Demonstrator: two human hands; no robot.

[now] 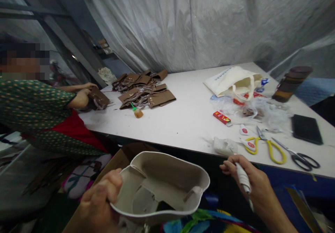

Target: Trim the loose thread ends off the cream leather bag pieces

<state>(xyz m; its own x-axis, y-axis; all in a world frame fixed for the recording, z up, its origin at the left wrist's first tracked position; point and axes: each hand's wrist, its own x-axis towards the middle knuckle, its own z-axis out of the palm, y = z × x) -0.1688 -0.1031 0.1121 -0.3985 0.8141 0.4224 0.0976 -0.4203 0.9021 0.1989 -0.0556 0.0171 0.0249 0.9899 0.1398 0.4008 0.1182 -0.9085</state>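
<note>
An open beige bag body [172, 170] with a pale rim tilts toward me at the bottom centre. My left hand [101, 194] grips its left edge, fingers closed over the rim. To the right of the bag, my right hand [250, 177] is closed around a white-handled pointed tool [243, 179]. One end of this tool reaches toward a white, fluffy wad [224, 145] at the table's front edge; contact is unclear. Yellow-handled scissors [276, 152] and black-handled scissors [303, 158] lie beyond my right hand.
On the white table [170, 128] are brown bagged pieces [162, 98], a small glue bottle [137, 112], a red box [222, 118], a cream tote [230, 81], plastic bags, a dark flask [291, 83] and a black flat item [306, 129]. A person [34, 111] handles a brown piece at left.
</note>
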